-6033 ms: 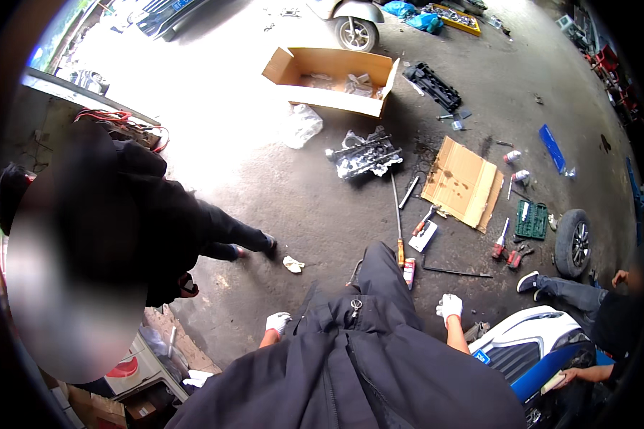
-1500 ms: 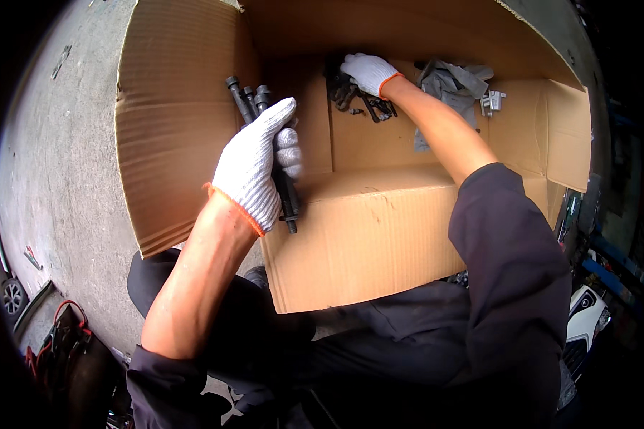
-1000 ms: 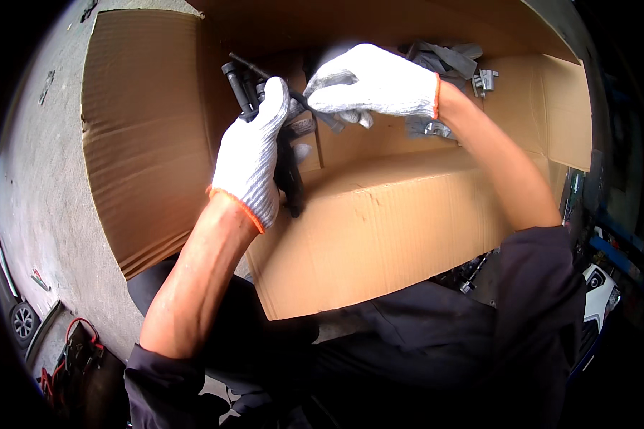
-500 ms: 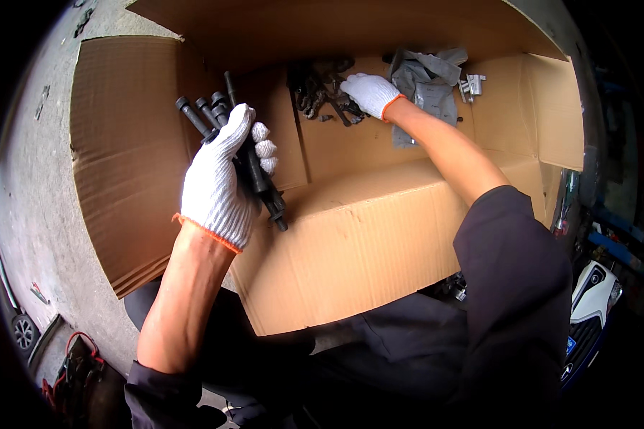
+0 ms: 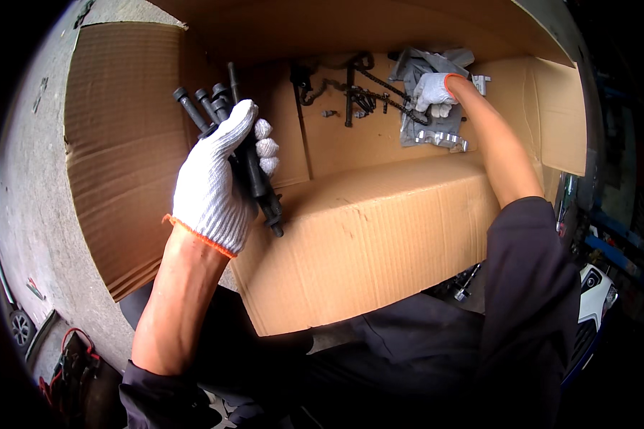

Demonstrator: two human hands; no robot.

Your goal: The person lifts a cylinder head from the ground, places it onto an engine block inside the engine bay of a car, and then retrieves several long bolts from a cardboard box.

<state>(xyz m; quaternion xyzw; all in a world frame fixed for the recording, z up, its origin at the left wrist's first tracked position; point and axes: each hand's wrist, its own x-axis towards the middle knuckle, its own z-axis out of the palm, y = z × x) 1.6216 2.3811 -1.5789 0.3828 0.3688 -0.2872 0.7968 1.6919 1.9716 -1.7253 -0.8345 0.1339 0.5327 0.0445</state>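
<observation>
My left hand, in a white knitted glove with an orange cuff, is closed around a bunch of long black bolts. They tilt over the near left part of the cardboard box, heads and tips sticking out above and below the fist. My right hand, gloved the same way, is deep in the box over a grey plastic bag. Its fingers are curled at the right end of a dark metal chain, which stretches left across the box floor. The fingertips are partly hidden.
Dark bolts and small fittings lie by the chain. Silver metal parts rest on the bag's near edge, another silver piece beyond my right wrist. Box flaps spread outward. Cables lie at lower left.
My right hand has moved right from the pile of dark parts to the bag, and the chain now stretches out toward it. The left hand keeps its bolts, nearly still.
</observation>
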